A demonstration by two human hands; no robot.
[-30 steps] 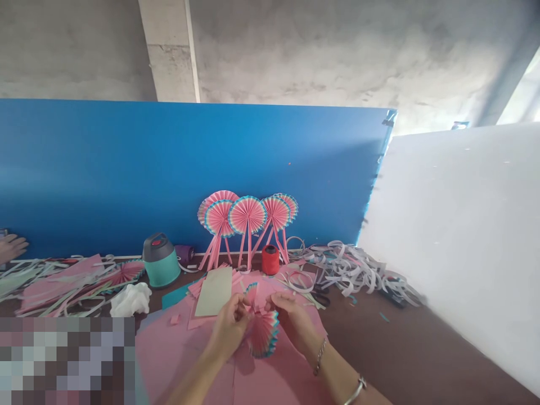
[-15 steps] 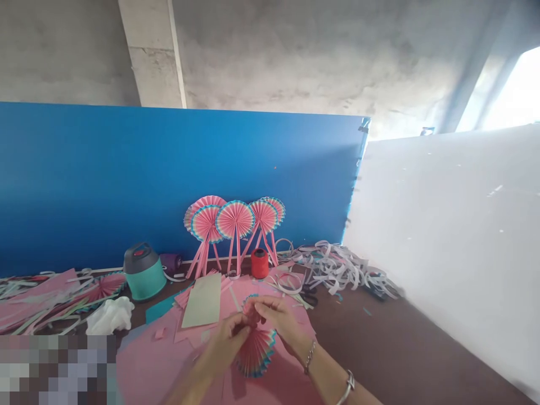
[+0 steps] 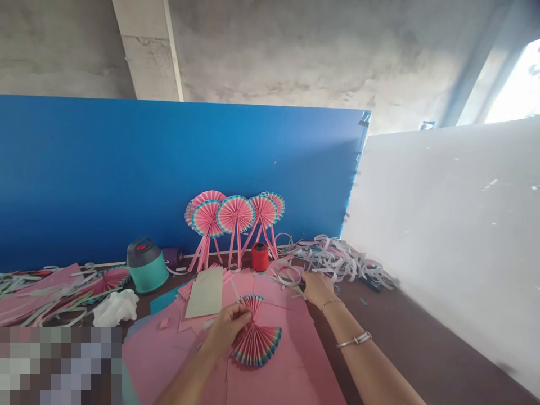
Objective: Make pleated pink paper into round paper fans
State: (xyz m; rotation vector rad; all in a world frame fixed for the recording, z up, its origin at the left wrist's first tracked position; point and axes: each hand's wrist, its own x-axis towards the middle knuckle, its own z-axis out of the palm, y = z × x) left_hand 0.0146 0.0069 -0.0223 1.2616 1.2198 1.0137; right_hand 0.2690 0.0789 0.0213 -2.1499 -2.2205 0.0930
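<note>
My left hand (image 3: 236, 325) pinches a pleated paper fan (image 3: 258, 344) at its narrow middle. The fan is pink with a rainbow edge, spread into a large lower part and a smaller upper part. My right hand (image 3: 319, 289) reaches down to the table beside the paper strips, where dark scissor-like handles lay. Its fingers point away and are mostly hidden, as is anything under them. Beneath the fan lie pink paper sheets (image 3: 287, 360). A red thread spool (image 3: 260, 257) stands beyond them.
Finished round fans (image 3: 235, 215) on pink sticks lean against the blue panel (image 3: 126, 163). A heap of white paper strips (image 3: 333, 256) lies at the right, by a white panel (image 3: 455, 225). At left are a teal container (image 3: 147, 270), crumpled white material (image 3: 116, 307) and a pale green sheet (image 3: 205, 292).
My right hand has left the fan and moved forward and right to the table by the paper strips. My left hand still holds the fan, which now shows more openly.
</note>
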